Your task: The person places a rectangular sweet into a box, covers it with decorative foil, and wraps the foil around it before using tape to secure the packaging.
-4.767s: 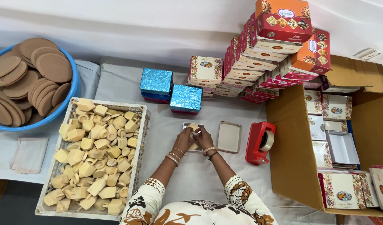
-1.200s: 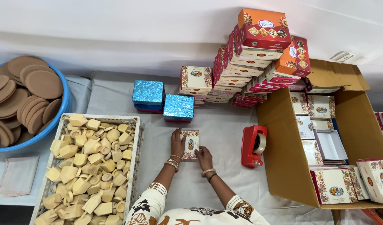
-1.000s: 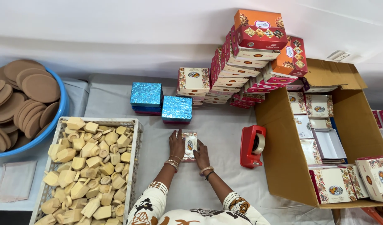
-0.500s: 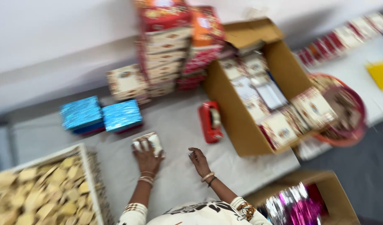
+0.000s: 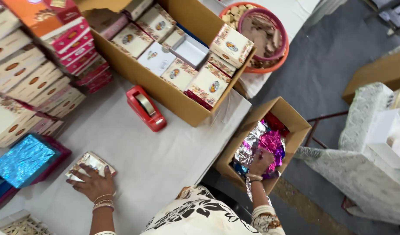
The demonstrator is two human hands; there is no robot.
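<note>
1. The left hand (image 5: 93, 182) lies flat, fingers spread, on a small clear-wrapped sweet box (image 5: 90, 164) lying on the white-covered desk (image 5: 165, 161); the box looks packed but not yet foil-wrapped.
2. The right hand (image 5: 261, 162) reaches into a floor carton (image 5: 291, 126) and closes on shiny pink and silver foil sheets (image 5: 263, 143).
3. Beyond sit a red tape dispenser (image 5: 145, 108) and blue foil-wrapped boxes (image 5: 24, 159), seemingly finished.
4. Farthest, a large cardboard box (image 5: 165, 93) holds decorated boxes.
</note>
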